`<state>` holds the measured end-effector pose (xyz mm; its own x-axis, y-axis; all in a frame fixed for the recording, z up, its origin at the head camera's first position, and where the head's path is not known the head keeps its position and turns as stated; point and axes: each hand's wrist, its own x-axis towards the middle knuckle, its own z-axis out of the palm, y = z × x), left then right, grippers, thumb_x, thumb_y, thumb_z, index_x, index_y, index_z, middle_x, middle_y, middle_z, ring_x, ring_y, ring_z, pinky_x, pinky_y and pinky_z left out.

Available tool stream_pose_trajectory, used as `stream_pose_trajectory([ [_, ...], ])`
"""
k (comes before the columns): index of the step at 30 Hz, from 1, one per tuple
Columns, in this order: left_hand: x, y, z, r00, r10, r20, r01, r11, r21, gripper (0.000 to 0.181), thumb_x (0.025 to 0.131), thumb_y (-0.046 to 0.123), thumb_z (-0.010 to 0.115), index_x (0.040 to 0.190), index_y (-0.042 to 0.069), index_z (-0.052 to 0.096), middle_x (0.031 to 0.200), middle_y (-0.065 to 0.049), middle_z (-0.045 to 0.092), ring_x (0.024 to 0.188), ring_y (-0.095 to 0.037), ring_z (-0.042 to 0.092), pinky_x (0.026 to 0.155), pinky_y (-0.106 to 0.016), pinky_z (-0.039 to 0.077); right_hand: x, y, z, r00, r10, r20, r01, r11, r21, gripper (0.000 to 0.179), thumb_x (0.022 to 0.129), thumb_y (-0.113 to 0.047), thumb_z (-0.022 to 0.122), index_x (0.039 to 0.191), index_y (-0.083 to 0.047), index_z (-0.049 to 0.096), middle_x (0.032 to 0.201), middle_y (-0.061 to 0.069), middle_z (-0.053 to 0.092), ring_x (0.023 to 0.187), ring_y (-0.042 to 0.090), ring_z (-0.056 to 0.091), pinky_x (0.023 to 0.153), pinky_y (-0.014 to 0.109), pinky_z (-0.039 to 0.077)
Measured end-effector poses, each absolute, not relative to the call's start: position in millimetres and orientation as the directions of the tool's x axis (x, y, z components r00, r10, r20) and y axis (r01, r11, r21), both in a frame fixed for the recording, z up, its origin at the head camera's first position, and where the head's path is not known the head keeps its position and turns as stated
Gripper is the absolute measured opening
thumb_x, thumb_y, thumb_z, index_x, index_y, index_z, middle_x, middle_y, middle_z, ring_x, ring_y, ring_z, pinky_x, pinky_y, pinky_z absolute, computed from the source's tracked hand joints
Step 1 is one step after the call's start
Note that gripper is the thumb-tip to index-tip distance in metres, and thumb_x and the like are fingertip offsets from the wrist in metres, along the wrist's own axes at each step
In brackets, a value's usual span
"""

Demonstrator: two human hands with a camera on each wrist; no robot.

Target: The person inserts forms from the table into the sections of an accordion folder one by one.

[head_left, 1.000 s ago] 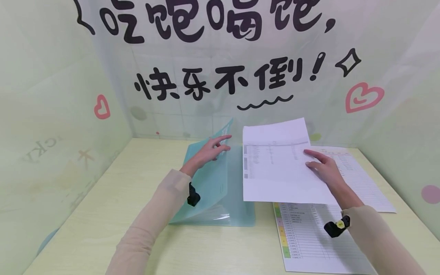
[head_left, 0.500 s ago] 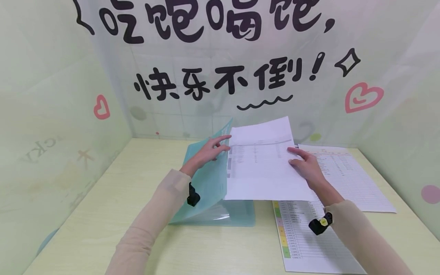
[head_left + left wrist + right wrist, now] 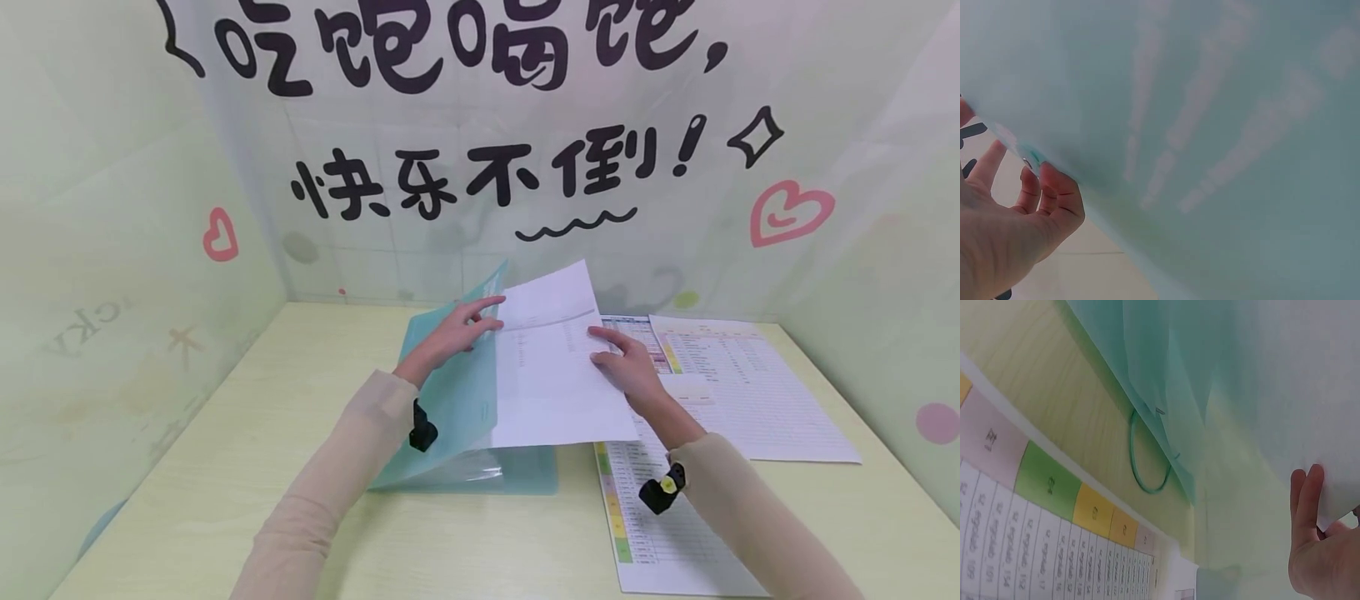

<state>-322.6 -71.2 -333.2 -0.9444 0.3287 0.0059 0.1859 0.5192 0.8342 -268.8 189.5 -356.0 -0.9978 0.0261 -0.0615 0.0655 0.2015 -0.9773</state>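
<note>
A translucent teal folder (image 3: 450, 400) stands partly open on the table, its cover tilted up. My left hand (image 3: 453, 329) pinches the cover's raised edge; in the left wrist view, the curled fingers (image 3: 1063, 194) meet at that edge. A white printed sheet (image 3: 555, 392) hangs over the folder, and its left side runs behind the raised cover. At the sheet's right edge my right hand (image 3: 633, 371) holds it between thumb and fingers. Clear pocket film (image 3: 1179, 381) shows inside the folder in the right wrist view. How far the sheet reaches into the folder is hidden.
Printed sheets lie to the right: one with coloured row labels (image 3: 637, 533) near the front, another (image 3: 772, 400) farther right, and a dark-headed one (image 3: 637, 329) behind. A thin green loop (image 3: 1135, 462) sticks out from the folder. Printed wall sheeting (image 3: 420, 267) borders the pale table (image 3: 225, 467).
My right hand has carried the sheet leftward, from beside the folder to over it and behind the raised cover edge. The left hand has kept its place on the cover.
</note>
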Motion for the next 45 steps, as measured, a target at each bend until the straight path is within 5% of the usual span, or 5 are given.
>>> stream_pose_trajectory([
  [22, -323.7, -69.3, -338.1, -0.936, 0.351, 0.037, 0.221, 0.498, 0.839, 0.050, 0.085, 0.040, 0.052, 0.132, 0.028, 0.041, 0.092, -0.003, 0.047, 0.079, -0.021, 0.043, 0.066, -0.032, 0.044, -270.3, 154.2, -372.4, -0.999, -0.038, -0.024, 0.015, 0.229, -0.973, 0.040, 0.086, -0.005, 0.051, 0.126, -0.008, 0.049, 0.130, 0.013, 0.038, 0.101, 0.028, 0.049, 0.077, 0.032, 0.045],
  [36, -333.3, -67.9, -344.2, -0.947, 0.322, -0.003, 0.175, 0.524, 0.833, 0.047, 0.085, 0.037, 0.053, 0.131, 0.034, 0.041, 0.097, -0.002, 0.047, 0.087, -0.020, 0.043, 0.068, -0.033, 0.045, -243.2, 159.9, -354.9, -0.938, -0.327, 0.113, -0.226, 0.331, -0.916, 0.036, 0.083, -0.007, 0.054, 0.119, -0.005, 0.055, 0.135, 0.014, 0.032, 0.082, 0.024, 0.053, 0.062, 0.028, 0.046],
  [45, -323.1, -68.9, -334.5, -0.942, 0.335, 0.016, 0.199, 0.520, 0.831, 0.047, 0.086, 0.035, 0.052, 0.132, 0.030, 0.041, 0.099, -0.005, 0.046, 0.087, -0.021, 0.043, 0.069, -0.033, 0.045, -243.0, 140.3, -358.1, -0.933, -0.332, 0.137, -0.247, 0.317, -0.916, 0.032, 0.083, -0.001, 0.055, 0.114, 0.003, 0.057, 0.116, 0.016, 0.050, 0.088, 0.026, 0.053, 0.070, 0.030, 0.047],
])
